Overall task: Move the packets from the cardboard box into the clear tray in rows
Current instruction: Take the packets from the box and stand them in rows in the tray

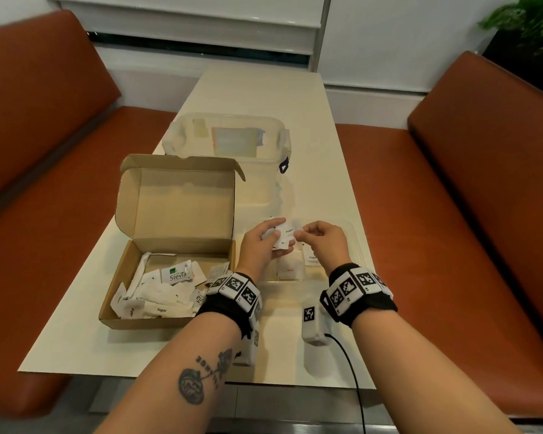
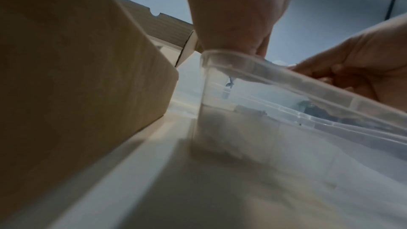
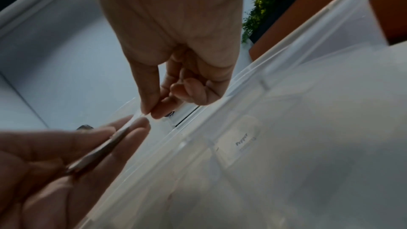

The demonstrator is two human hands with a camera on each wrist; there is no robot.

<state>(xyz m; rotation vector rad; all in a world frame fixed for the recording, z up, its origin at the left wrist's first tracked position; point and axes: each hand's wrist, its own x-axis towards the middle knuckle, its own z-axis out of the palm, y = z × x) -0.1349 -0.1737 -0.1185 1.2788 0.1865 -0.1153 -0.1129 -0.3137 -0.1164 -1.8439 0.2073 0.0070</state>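
Observation:
The open cardboard box (image 1: 170, 261) sits on the left of the table with several white packets (image 1: 157, 292) heaped inside, one marked Stevia. To its right stands the clear tray (image 1: 355, 245), with a Salt packet (image 1: 290, 270) and a Pepper packet (image 1: 312, 258) lying flat in it. Above the tray, my left hand (image 1: 275, 234) holds a small stack of white packets (image 1: 281, 239). My right hand (image 1: 298, 233) pinches the edge of the top one, a Pepper packet (image 1: 289, 230). In the right wrist view the right fingertips (image 3: 152, 111) meet the packet edge (image 3: 134, 119) held by my left hand (image 3: 55, 154).
A large clear lidded storage container (image 1: 226, 142) stands behind the box and tray. A small white device (image 1: 312, 321) with a black cable lies near the table's front edge. Orange benches (image 1: 452, 214) flank the table on both sides.

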